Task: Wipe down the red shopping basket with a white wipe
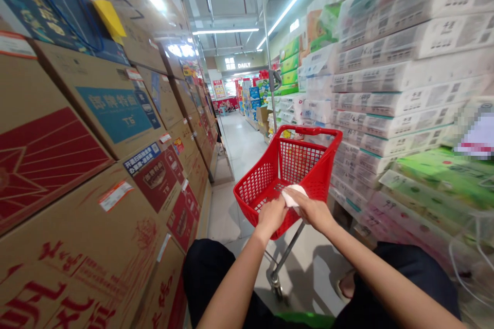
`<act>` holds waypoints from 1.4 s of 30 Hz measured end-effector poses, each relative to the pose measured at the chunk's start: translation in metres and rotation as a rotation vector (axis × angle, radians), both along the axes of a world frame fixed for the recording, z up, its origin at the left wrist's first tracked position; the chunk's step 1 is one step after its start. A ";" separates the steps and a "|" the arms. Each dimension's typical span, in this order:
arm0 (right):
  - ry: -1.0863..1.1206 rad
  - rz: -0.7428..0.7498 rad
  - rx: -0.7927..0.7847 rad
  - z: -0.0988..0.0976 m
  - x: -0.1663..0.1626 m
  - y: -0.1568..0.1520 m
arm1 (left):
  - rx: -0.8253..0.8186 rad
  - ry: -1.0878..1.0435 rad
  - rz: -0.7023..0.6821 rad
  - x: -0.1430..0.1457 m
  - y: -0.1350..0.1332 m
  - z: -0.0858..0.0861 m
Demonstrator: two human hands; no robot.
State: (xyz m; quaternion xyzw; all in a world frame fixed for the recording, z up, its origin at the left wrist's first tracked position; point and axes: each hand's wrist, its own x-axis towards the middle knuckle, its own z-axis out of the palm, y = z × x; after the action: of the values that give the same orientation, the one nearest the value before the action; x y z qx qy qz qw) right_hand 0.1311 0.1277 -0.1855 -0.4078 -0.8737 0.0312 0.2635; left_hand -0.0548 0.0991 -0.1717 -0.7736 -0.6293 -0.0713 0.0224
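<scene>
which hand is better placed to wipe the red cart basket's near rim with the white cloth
Right, probably. The right hand grips the white folded cloth against the near rim of the red plastic cart basket; the left hand sits beside it on the rim.

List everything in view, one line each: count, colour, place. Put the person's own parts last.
shopping cart: one, red, mid-aisle, just ahead of the person.
white cloth: one, white, on the cart's near rim.
cardboard boxes: many, brown with red and blue prints, stacked along the left.
paper-goods packs: many, white and green, stacked along the right.
ceiling lights: several strips, white, overhead.
floor: pale, running down the aisle.
left hand: one, on the cart's near rim, touching the cloth.
right hand: one, gripping the cloth at the rim.
</scene>
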 end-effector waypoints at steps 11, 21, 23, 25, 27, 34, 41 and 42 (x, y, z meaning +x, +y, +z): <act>-0.047 -0.182 -0.008 0.010 0.008 0.029 | 0.010 0.006 0.084 0.012 0.001 -0.003; -0.109 -0.172 -0.036 0.015 0.015 0.033 | -0.064 -0.020 -0.047 -0.005 -0.004 0.011; -0.102 -0.197 -0.040 0.017 0.015 0.038 | -0.082 0.010 -0.059 -0.010 -0.006 0.011; -0.074 -0.189 -0.043 0.015 0.009 0.032 | -0.058 0.040 -0.029 -0.012 -0.006 0.008; -0.047 -0.141 -0.042 0.010 -0.002 0.015 | -0.025 0.049 -0.002 -0.011 -0.004 0.003; -0.042 0.023 -0.057 0.005 -0.012 -0.009 | -0.039 0.037 0.033 -0.006 -0.002 0.000; -0.054 -0.152 -0.069 0.013 0.013 0.031 | 0.000 0.017 0.072 0.014 -0.008 -0.005; -0.038 -0.148 -0.065 0.010 0.013 0.029 | -0.003 0.005 0.078 0.018 -0.008 -0.006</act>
State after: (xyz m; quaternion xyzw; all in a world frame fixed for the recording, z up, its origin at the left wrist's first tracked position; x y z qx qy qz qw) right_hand 0.1436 0.1565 -0.1754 -0.4801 -0.8445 0.0324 0.2351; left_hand -0.0366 0.0911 -0.1781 -0.7486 -0.6591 -0.0675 0.0256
